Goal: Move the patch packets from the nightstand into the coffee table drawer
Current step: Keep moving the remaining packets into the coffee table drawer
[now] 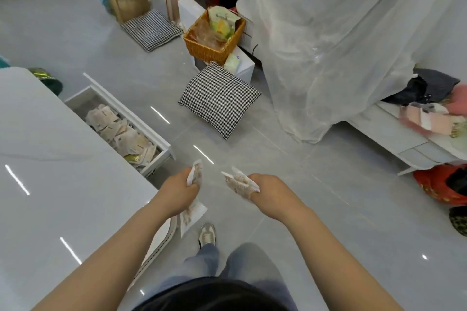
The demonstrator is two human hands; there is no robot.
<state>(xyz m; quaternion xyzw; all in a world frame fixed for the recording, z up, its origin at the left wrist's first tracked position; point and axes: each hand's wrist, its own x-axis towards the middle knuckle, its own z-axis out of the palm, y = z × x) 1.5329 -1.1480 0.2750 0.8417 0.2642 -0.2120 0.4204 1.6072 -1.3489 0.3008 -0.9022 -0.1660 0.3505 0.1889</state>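
My left hand (180, 190) grips a bunch of beige patch packets (195, 171), with more of them hanging below my fist. My right hand (265, 190) grips a second bunch of patch packets (237, 180). Both hands hover over the floor, just to the right of the white coffee table (50, 171). The table's drawer (151, 134) stands pulled open ahead and left of my left hand. Several packets (121, 134) lie heaped inside it.
Two houndstooth cushions (219, 100) (151, 29) lie on the grey tiled floor ahead. A wicker basket (212, 44) sits on white boxes behind them. A sheer curtain (341, 45) hangs at right above a low white cabinet (404, 141). My shoe (207, 233) is below my hands.
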